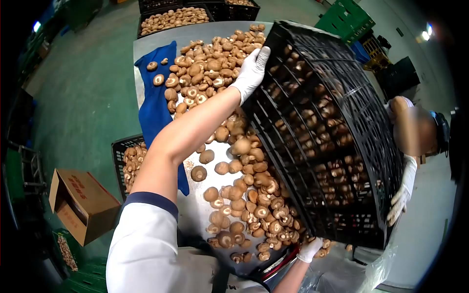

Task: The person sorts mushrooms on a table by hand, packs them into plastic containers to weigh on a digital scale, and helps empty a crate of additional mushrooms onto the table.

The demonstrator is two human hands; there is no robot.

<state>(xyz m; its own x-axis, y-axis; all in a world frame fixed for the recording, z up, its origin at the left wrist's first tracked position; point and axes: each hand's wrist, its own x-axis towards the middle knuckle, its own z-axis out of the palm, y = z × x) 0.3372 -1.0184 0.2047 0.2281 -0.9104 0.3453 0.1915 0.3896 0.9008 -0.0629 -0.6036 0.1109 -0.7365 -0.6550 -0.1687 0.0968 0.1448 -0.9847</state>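
A large black plastic crate full of brown mushrooms is tilted over a metal table. My left hand, in a white glove, grips the crate's upper corner. Near its lower corner is my right hand, also white-gloved, with its fingers partly hidden under the crate edge. Mushrooms lie spread over the table, and more are heaped beneath the crate's open side. Part of a blue cloth lies under a few mushrooms at the table's left edge.
A co-worker's gloved hand is at the crate's far right side. A mushroom-filled crate and a cardboard box stand left of the table. More black crates are at the far end, and green crates at upper right.
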